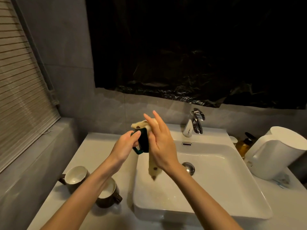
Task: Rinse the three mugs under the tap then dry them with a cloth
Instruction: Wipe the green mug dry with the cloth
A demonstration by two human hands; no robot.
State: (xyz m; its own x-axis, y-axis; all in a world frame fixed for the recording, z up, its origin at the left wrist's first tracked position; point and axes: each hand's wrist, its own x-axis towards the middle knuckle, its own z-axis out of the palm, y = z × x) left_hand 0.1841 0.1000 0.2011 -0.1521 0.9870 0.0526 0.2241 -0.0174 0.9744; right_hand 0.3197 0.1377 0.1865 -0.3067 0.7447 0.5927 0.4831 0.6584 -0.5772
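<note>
My left hand (127, 144) grips a dark green mug (143, 142) by its rim, above the left edge of the white sink (216, 188). My right hand (160, 140) presses a pale yellow cloth (153, 168) flat against the mug's side, fingers straight. One end of the cloth sticks out above the mug and the other hangs down toward the basin. Two brown mugs with white insides stand on the counter at the left: one (75, 177) further left, the other (108, 195) partly hidden under my left forearm. The chrome tap (196, 122) shows no running water.
A white appliance (275, 153) and an amber pump bottle (244, 144) stand right of the sink. The chrome drain plug (188, 167) sits in the basin. A window blind (20, 90) covers the left wall and black plastic sheeting (191, 52) hangs above the tap.
</note>
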